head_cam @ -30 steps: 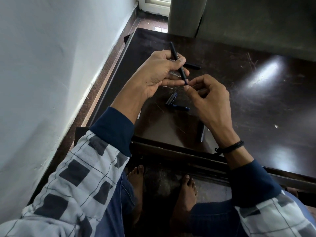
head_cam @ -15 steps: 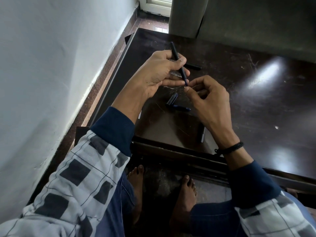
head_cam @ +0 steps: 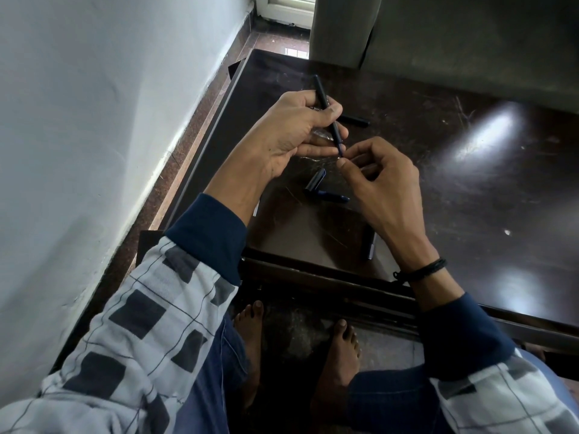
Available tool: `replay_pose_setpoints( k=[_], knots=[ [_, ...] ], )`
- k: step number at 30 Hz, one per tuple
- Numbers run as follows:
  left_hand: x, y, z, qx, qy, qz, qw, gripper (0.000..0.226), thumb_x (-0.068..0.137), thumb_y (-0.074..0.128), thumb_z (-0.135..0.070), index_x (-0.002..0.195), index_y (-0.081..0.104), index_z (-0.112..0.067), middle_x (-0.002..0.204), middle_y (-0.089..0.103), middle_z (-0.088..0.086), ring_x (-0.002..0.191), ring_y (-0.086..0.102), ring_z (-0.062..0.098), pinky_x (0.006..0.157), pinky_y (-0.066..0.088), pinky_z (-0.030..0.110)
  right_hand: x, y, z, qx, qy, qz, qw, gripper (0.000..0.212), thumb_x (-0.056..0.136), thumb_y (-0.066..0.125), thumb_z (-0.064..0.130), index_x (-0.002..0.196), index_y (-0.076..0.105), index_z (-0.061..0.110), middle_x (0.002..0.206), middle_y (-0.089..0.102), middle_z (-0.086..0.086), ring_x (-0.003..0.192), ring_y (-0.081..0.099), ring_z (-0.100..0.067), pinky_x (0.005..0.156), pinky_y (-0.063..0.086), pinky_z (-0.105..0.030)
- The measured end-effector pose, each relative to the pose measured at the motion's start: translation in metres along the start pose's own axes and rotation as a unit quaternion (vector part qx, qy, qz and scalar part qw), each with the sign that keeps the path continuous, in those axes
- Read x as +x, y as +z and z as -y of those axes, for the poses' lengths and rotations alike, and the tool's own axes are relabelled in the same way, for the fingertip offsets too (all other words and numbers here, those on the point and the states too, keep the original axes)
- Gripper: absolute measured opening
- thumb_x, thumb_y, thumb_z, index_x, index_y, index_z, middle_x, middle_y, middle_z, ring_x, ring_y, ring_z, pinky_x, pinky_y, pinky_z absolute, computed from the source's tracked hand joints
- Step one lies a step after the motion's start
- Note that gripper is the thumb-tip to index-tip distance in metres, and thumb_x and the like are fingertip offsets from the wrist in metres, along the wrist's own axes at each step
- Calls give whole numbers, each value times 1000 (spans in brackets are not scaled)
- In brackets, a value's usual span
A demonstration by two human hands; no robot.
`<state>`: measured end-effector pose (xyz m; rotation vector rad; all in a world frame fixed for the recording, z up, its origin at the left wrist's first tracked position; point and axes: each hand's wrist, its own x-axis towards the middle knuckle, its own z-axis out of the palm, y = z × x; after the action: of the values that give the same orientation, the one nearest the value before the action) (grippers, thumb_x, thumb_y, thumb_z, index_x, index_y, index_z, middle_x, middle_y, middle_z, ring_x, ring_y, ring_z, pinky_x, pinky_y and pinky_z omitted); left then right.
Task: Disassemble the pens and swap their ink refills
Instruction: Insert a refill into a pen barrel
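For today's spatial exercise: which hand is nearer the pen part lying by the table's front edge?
Right. The right hand hovers just beyond the pen part; the left hand, holding a pen, is farther off to the left.

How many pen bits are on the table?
4: a black piece behind the left hand, a blue cap and blue part between the hands, a dark piece near the right hand. Others may be hidden.
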<state>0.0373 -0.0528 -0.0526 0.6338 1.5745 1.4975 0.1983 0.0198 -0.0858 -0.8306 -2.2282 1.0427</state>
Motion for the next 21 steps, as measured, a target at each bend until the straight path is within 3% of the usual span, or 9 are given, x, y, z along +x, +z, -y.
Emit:
replay_pose_setpoints(
  k=[11,21],
  knots=[
    [-2,-1,-1,8,2,-3,1000,17,103,62,-17,116,62,-6,94,77,14,85,79,31,75,64,36,0,1,1,-4,-1,5,1000,8,97,72,26,103,69,22,84,65,14,75,60,3,65,49,-11],
    [-1,1,-1,16,3,-7,1000,12,103,63,-19,110,64,-10,91,78,12,83,79,29,72,63,33,-1,1,1,-14,0,12,1000,8,97,71,26,104,67,25,85,65,15,76,60,4,67,50,-12]
  ],
)
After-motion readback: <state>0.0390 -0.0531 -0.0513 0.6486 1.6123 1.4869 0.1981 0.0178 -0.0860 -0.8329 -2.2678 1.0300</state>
